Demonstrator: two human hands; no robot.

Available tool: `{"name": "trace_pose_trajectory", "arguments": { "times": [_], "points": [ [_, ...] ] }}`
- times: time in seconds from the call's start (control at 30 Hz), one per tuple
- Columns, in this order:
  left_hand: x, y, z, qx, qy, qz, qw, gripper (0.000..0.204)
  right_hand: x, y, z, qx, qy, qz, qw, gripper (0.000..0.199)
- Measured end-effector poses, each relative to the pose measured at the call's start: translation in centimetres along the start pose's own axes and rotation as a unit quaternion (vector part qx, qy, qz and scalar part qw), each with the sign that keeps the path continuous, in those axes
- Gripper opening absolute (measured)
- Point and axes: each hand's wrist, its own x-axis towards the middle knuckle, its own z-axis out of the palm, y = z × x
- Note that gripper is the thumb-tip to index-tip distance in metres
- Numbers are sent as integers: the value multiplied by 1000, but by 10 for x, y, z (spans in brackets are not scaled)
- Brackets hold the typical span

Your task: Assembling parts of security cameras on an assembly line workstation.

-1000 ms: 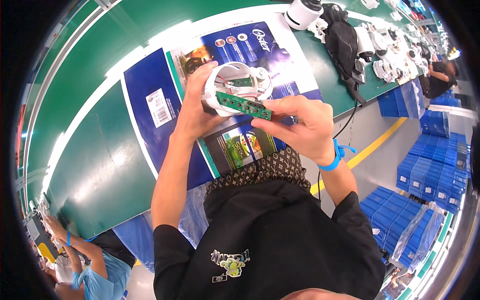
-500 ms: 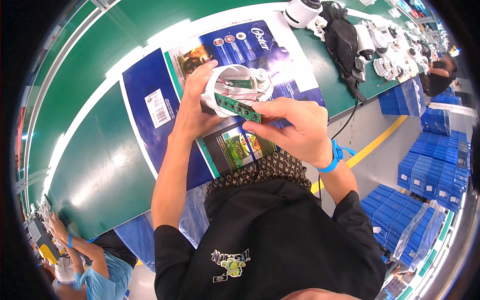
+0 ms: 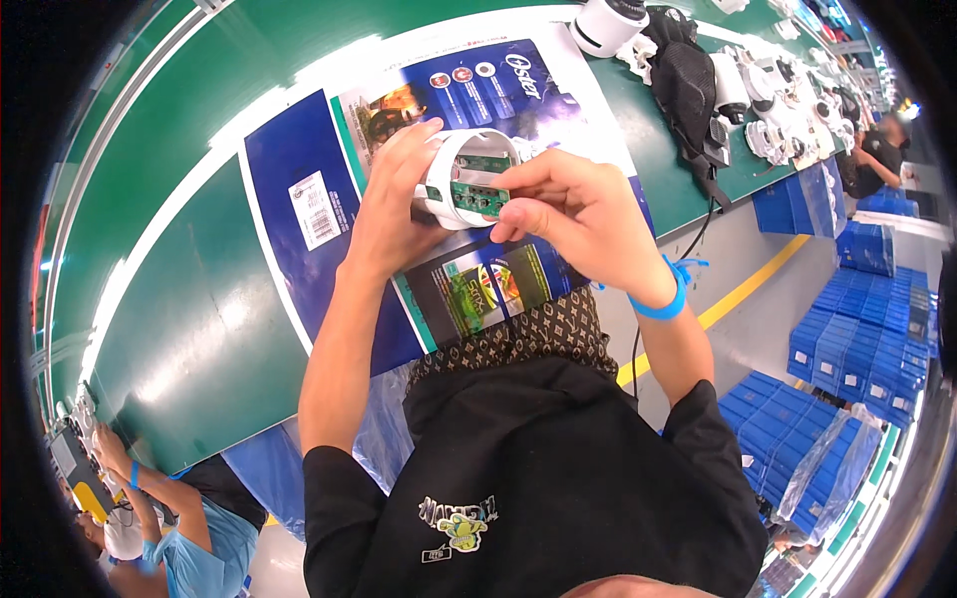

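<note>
our left hand [image 3: 384,214] cups the white shell [image 3: 451,179], fingers wrapped round its rim, above the blue carton [image 3: 299,199] on the green bench [image 3: 179,329]. our right hand [image 3: 578,214] pinches the green board [image 3: 478,197] by its edge, inside the shell. we judge the board light, stiff and fragile, best held by its edges. open room lies leftward; white parts [image 3: 758,100] crowd the right end.

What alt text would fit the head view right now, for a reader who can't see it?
The left hand grips a white ring-shaped plastic housing while the right hand holds a small green circuit board inside it. Both work above a flattened blue printed carton on a green table.
</note>
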Motion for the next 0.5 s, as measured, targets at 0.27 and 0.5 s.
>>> {"name": "trace_pose_trajectory", "arguments": {
  "times": [0.27,0.5],
  "points": [
    [0,-1,-1,-1,-12,13,1000,93,29,2,-35,-369,-15,-145,918,77],
    [-2,-2,0,-30,-7,4,1000,90,46,2,-43,-232,-189,5,954,66]
  ]
}}
